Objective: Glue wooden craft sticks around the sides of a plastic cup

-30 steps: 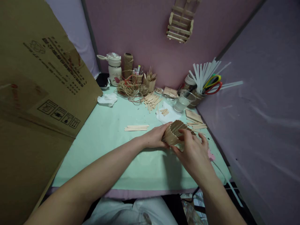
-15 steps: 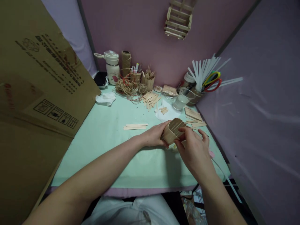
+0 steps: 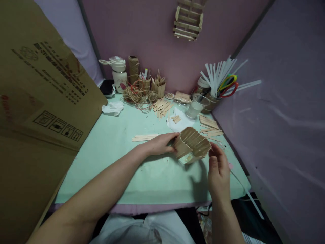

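A small container made of craft sticks (image 3: 194, 142) is tilted above the table, its open top with a scalloped rim towards me. At its front side there is a low gap, with a pale patch at the base. My left hand (image 3: 162, 144) is closed on the container's left side, thumb in front. At the right corner, my right hand (image 3: 218, 166) has its curled fingers against the rim; its thumb stands free of the wall. Some fingertips are hidden behind the container. Just beyond my left wrist lie a few loose craft sticks (image 3: 144, 138).
A large cardboard box (image 3: 50, 101) borders the left side. Along the back stand a bottle (image 3: 119, 76), tangled twine (image 3: 138, 96), a stick pile (image 3: 162, 106), a clear cup (image 3: 196, 106) and a holder with white strips and scissors (image 3: 213, 98). More sticks (image 3: 209, 123) lie right.
My right hand has moved from the container's front to its right corner. The container has turned, and its front gap and pale base patch now show. My left hand stays on it.
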Demonstrator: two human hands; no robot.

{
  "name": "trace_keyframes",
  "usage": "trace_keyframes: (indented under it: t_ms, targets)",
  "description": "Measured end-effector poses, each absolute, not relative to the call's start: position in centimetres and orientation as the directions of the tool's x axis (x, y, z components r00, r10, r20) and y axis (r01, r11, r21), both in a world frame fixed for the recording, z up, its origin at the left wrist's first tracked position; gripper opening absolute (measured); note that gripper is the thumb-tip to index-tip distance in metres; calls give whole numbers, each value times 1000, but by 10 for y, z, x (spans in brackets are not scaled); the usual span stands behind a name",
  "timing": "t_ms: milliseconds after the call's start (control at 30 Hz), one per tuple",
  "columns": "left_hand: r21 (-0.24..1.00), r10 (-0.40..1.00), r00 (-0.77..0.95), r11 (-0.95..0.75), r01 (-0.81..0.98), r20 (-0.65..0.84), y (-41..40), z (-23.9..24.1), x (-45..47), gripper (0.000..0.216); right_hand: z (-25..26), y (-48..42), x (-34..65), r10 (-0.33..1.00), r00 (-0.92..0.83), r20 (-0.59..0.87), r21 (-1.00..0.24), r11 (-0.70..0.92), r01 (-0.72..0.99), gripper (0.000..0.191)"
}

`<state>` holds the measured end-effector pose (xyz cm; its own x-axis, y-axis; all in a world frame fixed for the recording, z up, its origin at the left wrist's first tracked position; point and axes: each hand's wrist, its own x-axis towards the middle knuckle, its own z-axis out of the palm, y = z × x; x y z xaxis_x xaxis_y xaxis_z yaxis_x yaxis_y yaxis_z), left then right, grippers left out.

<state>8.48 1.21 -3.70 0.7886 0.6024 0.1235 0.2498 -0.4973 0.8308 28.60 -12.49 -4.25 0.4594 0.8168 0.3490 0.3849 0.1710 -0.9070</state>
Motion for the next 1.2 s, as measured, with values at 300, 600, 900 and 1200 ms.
trace_keyframes:
  t_ms: [300, 600, 900, 1200]
  targets:
    - [811, 627, 766, -517, 275, 140, 16, -43, 86, 53, -62, -120, 282, 926, 317, 206, -971, 152, 186, 63]
    - [850, 652, 740, -474, 231, 163, 14, -45, 88, 50, -57, -116, 279, 889, 395, 232, -966, 162, 202, 66]
    - [981, 719, 692, 175, -86, -68, 2, -40, 94, 105, -39, -90, 283, 898, 433, 81, -986, 136, -98, 59]
    - [948, 877, 474, 216, -232, -84, -7, -36, 102, 107, -52, -87, 265, 778, 627, 49, -995, 94, -39, 40]
